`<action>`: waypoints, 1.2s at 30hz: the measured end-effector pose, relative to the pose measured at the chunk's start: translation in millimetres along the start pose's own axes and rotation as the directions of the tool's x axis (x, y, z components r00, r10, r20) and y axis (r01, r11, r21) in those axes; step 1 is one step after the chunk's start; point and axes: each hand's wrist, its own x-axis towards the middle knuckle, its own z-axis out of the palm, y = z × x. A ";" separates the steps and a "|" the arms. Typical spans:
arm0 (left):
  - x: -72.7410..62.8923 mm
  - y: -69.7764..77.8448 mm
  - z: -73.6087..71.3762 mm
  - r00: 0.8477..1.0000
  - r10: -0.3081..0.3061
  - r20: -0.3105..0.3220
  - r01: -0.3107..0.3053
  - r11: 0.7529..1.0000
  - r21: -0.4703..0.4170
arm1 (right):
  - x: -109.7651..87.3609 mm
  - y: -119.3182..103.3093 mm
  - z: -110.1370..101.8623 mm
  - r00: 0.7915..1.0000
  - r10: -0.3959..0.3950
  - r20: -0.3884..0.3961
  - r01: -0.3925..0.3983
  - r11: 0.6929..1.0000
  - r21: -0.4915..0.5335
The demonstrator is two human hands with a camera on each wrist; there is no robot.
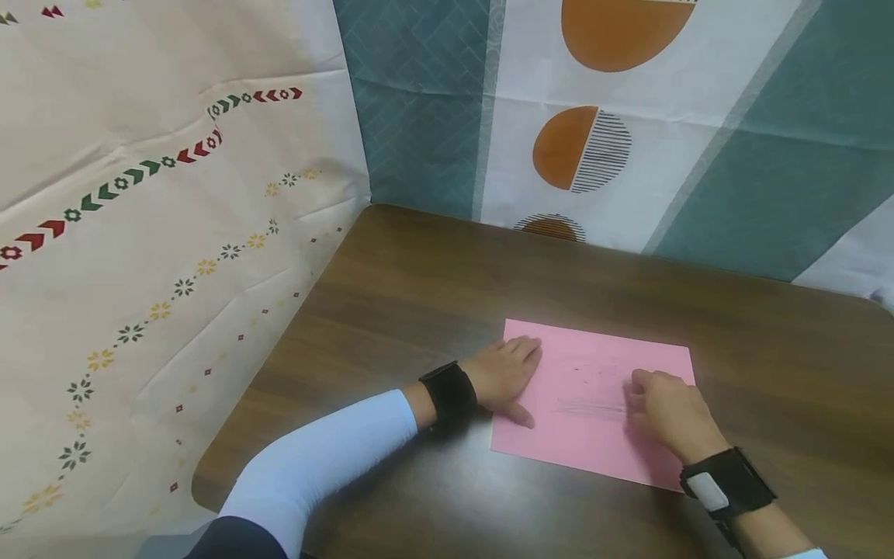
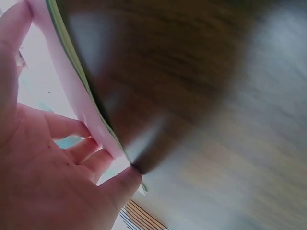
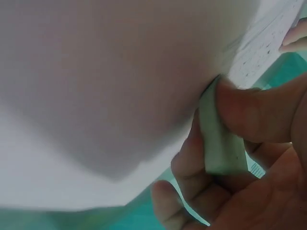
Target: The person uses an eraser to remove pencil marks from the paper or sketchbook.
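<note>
A pink sheet of paper (image 1: 594, 450) lies on the table, with smeared grey lines across its middle and small dark crumbs above them. My left hand (image 1: 506, 376) rests with spread fingers on its left side; in the left wrist view the fingers (image 2: 72, 127) press along the paper's edge, which looks layered. Over the right part of the sheet, my right hand (image 1: 673, 411) pinches a small whitish eraser (image 3: 220, 143) between thumb and fingers. The eraser's dark-smudged tip is right at the paper in the right wrist view; the head view hides it behind the hand.
The brown wooden table (image 1: 391, 310) extends around the paper and has rounded corners. A cream patterned cloth (image 1: 174, 373) hangs at the left. Along the back edge hangs a teal and white cloth (image 1: 517, 155) with orange circles.
</note>
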 end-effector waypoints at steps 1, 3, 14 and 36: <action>-0.2 -0.6 0.1 1.000 -0.004 0.003 0.004 1.000 -0.001 | -0.1 0.9 -0.2 1.000 0.005 -0.001 -0.005 1.000 0.011; -0.2 -1.2 0.8 1.000 -0.005 0.001 0.005 1.000 0.001 | -0.3 0.2 -0.3 1.000 0.003 -0.001 -0.003 1.000 0.024; -1.6 -0.2 1.8 1.000 -0.002 -0.018 0.001 1.000 -0.029 | -7.5 -4.1 6.6 0.997 -0.013 -0.078 0.011 1.000 -0.025; -2.5 -1.5 -7.4 0.999 0.026 -0.021 -0.027 0.999 -0.035 | -15.7 -5.8 3.6 0.999 0.032 -0.041 -0.031 0.999 0.020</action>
